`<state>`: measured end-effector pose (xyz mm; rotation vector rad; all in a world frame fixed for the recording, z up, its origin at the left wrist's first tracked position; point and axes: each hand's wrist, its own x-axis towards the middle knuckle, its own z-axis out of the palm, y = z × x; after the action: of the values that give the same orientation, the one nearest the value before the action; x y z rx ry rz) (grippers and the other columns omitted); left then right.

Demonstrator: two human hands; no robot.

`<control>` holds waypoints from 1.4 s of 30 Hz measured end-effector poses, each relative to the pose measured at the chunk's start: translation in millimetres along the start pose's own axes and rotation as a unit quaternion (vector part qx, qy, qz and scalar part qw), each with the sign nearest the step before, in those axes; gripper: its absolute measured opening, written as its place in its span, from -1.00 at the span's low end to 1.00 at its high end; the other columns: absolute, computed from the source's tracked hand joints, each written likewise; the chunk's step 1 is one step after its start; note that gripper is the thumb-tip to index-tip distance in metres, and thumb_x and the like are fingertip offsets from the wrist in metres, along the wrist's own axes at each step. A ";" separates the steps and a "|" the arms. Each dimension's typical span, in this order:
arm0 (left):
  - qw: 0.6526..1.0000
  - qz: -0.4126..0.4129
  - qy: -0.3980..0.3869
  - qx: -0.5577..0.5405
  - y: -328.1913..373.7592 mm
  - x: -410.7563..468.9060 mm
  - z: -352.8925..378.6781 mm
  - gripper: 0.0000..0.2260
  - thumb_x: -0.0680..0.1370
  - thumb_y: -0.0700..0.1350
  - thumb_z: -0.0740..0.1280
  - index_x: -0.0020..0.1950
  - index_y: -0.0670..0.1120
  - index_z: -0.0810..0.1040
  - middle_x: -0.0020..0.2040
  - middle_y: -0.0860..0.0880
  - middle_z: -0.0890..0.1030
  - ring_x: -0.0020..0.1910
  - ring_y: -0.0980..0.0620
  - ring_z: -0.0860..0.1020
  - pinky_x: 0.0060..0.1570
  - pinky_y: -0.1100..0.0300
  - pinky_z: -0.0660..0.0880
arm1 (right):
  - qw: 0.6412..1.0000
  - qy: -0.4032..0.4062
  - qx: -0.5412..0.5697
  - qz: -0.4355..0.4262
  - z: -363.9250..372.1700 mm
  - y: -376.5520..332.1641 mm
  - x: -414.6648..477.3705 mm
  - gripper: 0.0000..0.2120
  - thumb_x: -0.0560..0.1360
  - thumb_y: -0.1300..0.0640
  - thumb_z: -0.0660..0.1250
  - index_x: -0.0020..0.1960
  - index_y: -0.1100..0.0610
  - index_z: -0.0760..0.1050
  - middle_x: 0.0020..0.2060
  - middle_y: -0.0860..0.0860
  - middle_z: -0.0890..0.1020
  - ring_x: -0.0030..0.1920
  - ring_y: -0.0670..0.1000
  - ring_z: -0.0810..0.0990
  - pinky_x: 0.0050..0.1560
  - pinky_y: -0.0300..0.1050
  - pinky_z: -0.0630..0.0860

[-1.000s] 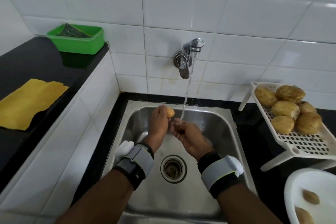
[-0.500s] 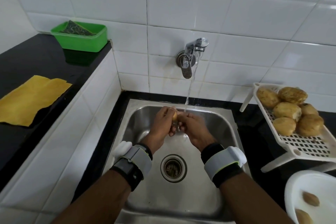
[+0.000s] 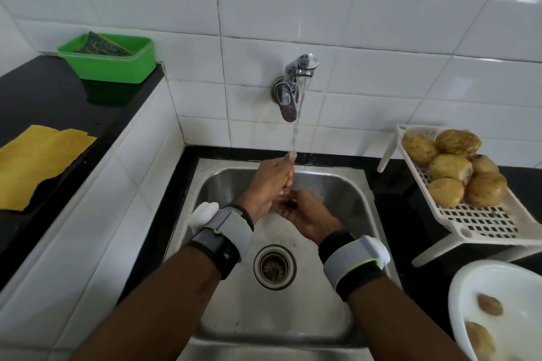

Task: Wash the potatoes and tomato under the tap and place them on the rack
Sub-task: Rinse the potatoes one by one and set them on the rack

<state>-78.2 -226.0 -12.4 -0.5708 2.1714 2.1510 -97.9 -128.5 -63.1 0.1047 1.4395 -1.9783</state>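
Head view: left hand (image 3: 271, 184) had lifted potato (image 3: 288, 180) into tap (image 3: 293, 85) stream, fingers wrapped around it; right hand (image 3: 305, 214) dropped below, cupped, grip unclear; rinse ongoing, rack (image 3: 481, 217) placement pending

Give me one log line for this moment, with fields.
step: rinsing | left hand: potato under tap | right hand: rubbing | rack: six potatoes

The left hand (image 3: 271, 184) grips a potato (image 3: 289, 180) under the tap (image 3: 293, 82) stream. The right hand (image 3: 305, 214) cups below, over the sink (image 3: 346, 184).
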 end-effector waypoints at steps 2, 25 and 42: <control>1.000 -0.004 0.013 -0.010 1.9 1.1 -3.7 -0.55 0.61 0.20 0.17 -0.36 -0.06 0.40 -0.42 -0.01 0.43 -0.58 0.16 0.30 -0.59 0.33 0.22 | 1.000 -0.003 -0.010 0.005 1.7 0.2 1.2 -0.69 0.54 0.37 0.22 -0.27 0.15 0.64 -0.33 0.03 0.65 -0.27 -0.07 0.56 -0.19 -0.24 0.53; 0.997 0.059 0.056 -0.006 -1.9 -7.0 -10.2 -0.59 0.67 0.09 0.09 -0.25 -0.12 0.46 -0.47 -0.01 0.39 -0.58 0.16 0.34 -0.58 0.36 0.29 | 0.996 0.029 -0.052 -0.060 14.7 -13.5 -10.2 -0.60 0.68 0.01 0.06 -0.18 0.14 0.53 -0.41 0.01 0.53 -0.43 -0.09 0.40 -0.46 -0.28 0.35; 0.998 0.037 0.046 0.006 0.4 -3.1 -3.0 -0.57 0.67 0.05 0.10 -0.32 -0.11 0.46 -0.43 -0.02 0.42 -0.50 0.13 0.36 -0.49 0.32 0.30 | 0.994 0.006 -0.063 -0.088 14.1 -8.8 -12.5 -0.69 0.61 0.35 0.07 -0.17 0.19 0.52 -0.40 0.01 0.56 -0.37 -0.08 0.48 -0.30 -0.21 0.42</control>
<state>-74.7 -228.2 -11.0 -0.6089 2.2856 2.1894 -88.8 -133.5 -45.1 -0.0693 1.6251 -2.0208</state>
